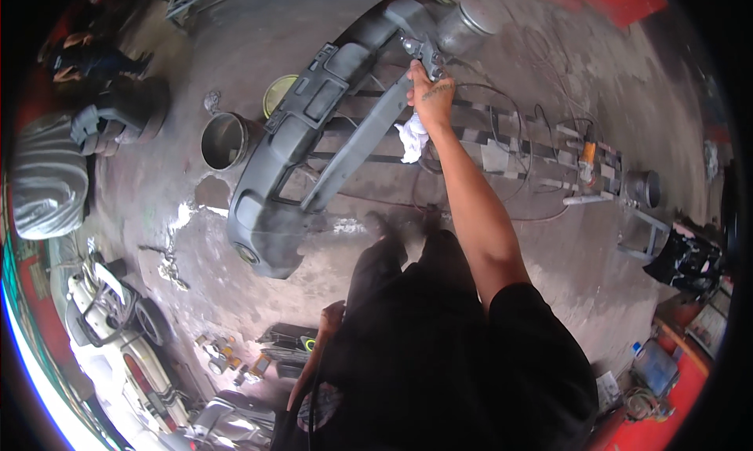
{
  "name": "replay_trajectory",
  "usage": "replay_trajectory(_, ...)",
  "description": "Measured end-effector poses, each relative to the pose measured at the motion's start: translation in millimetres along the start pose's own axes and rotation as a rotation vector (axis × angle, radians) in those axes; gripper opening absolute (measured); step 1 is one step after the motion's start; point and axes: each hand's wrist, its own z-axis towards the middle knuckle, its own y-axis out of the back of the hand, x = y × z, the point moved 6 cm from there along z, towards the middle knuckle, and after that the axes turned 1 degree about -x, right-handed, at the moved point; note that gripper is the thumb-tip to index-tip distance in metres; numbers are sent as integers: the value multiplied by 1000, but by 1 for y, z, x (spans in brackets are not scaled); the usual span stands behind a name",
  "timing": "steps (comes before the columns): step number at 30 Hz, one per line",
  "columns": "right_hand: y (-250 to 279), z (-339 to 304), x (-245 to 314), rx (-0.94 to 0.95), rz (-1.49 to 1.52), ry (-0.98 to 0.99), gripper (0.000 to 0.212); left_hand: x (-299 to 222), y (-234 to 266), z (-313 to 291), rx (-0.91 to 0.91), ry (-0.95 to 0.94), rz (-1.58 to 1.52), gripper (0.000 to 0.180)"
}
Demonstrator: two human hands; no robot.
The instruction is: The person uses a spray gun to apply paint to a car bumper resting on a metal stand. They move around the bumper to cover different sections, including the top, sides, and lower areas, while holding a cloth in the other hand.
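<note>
With my arm stretched forward, my right hand (431, 98) is closed round a metal spray gun (424, 49). The gun is over the far end of a long grey car bumper (298, 102), which lies slantwise on a low metal rack (384, 127). Just below that hand hangs a crumpled white cloth (412, 140); whether the hand also holds it I cannot tell. A greyish haze blurs the near end of the bumper and my feet. Down at my left side is my left hand (332, 316), away from the bumper, its fingers too small and blurred to make out.
A metal bucket (224, 141) stands left of the bumper, another can (468, 27) beyond its far end. Hoses (522, 145) trail over the rack. A motorcycle (129, 337) is at lower left; a person (94, 56) is at far left. Dark parts rest on a stand (682, 255) at right.
</note>
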Motion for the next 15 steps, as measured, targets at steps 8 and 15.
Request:
replay_trajectory(8, 74, -9, -138, -303, -77, -170, 24, -20, 45, 30, 111, -164, 164, 31)
replay_trajectory(15, 71, 6, -165, -312, -239, 35, 24, -13, 63, 45, 180, -65, 186, 28)
